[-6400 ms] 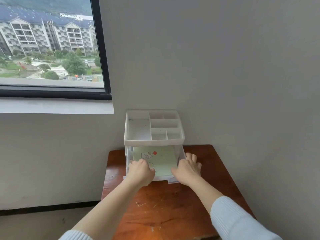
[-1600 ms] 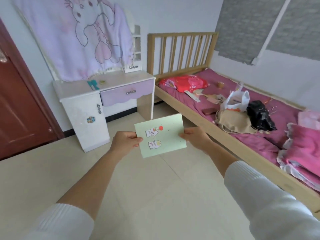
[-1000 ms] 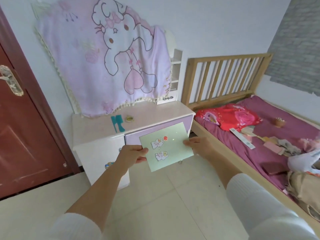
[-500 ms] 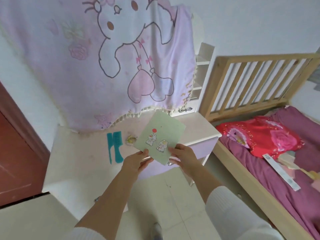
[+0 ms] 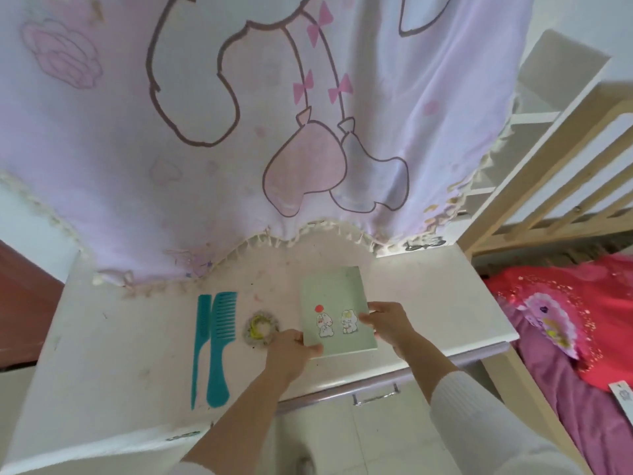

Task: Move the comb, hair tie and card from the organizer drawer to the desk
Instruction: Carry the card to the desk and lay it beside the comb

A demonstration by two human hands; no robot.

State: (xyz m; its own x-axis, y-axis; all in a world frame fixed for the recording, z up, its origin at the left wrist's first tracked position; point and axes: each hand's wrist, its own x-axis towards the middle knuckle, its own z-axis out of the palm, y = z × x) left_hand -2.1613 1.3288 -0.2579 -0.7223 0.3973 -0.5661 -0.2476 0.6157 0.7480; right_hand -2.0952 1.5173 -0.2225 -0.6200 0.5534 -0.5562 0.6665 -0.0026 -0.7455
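A pale green card (image 5: 334, 303) with two small cartoon animals and a red dot is low over the white desk (image 5: 428, 303); I cannot tell if it touches the top. My left hand (image 5: 291, 349) pinches its near left corner. My right hand (image 5: 388, 320) grips its right edge. Two teal combs (image 5: 215, 334) lie side by side on the desk, left of the card. A fuzzy hair tie (image 5: 260, 328) with a yellow-green centre rests between the combs and the card, just beyond my left hand. The organizer drawer is out of view.
A pink cartoon cloth (image 5: 274, 132) hangs over the back of the desk. A purple drawer with a metal handle (image 5: 375, 395) runs under the front edge. A wooden bed frame (image 5: 548, 186) with red and purple bedding (image 5: 582, 320) stands to the right.
I have come up close to the desk. Both hands have brought the card forward and down, from tilted in the air to nearly flat over the desktop beside the hair tie.
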